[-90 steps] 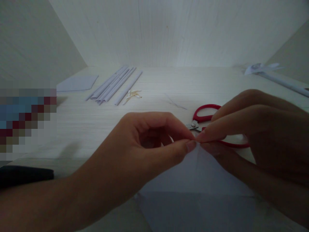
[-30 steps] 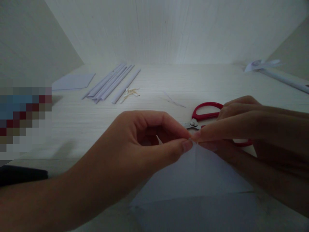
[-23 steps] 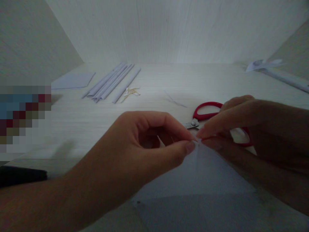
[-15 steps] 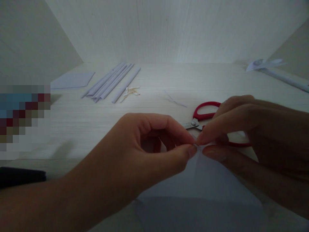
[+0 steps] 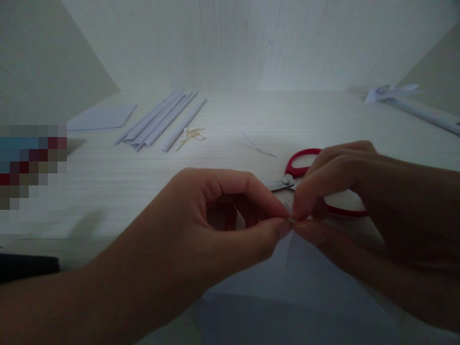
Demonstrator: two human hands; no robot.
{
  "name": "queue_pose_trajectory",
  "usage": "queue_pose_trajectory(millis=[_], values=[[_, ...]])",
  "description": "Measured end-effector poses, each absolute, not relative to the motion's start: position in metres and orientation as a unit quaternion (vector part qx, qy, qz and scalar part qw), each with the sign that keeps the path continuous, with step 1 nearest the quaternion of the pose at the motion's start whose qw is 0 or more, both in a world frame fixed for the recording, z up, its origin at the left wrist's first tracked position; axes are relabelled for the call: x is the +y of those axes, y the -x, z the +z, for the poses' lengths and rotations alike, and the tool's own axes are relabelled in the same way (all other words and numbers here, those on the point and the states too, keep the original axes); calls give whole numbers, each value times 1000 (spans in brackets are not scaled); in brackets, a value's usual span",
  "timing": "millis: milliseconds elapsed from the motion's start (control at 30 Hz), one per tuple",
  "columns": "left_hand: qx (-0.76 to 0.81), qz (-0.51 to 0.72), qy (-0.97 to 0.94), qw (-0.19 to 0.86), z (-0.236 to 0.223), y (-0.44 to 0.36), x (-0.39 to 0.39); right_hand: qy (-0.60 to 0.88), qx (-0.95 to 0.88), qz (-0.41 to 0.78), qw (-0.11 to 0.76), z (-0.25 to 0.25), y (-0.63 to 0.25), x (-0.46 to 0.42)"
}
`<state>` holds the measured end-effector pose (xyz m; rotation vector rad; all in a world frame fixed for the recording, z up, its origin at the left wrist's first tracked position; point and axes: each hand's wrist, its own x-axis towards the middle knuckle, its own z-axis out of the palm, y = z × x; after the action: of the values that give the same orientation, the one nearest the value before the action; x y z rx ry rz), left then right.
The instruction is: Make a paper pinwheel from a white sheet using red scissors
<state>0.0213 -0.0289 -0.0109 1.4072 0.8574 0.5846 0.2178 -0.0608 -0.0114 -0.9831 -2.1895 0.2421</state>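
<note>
My left hand (image 5: 201, 225) and my right hand (image 5: 359, 201) meet at the centre, each pinching with thumb and forefinger the far tip of a pale sheet of paper (image 5: 309, 278). The sheet spreads toward me between my wrists and shows faint creases. Both hands are closed on that tip, fingertips almost touching. Just behind my right fingers lie red-handled scissors (image 5: 300, 165) on the white table (image 5: 233, 153), partly hidden by the hand.
Several rolled paper tubes (image 5: 161, 122) lie at the back left, beside a flat paper sheet (image 5: 98, 117) and a small clump of rubber bands (image 5: 190, 135). A folded paper piece on a long tube (image 5: 391, 93) sits at the back right. A dark object (image 5: 25, 266) lies at left.
Both hands have kept the pinch on the paper tip and shifted slightly toward me. My right fingers curl down more steeply onto the tip.
</note>
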Motion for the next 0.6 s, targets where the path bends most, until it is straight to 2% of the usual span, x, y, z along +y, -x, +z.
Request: queue_pose_trajectory(millis=[200, 400, 600], values=[[374, 242, -609, 656, -10, -21, -31, 359, -853, 105, 365, -7, -215, -62], [366, 246, -610, 658, -11, -20, -29, 417, -800, 124, 414, -4, -199, -71], [373, 244, -629, 637, -12, -20, -29, 397, -813, 124, 408, -5, -200, -69]])
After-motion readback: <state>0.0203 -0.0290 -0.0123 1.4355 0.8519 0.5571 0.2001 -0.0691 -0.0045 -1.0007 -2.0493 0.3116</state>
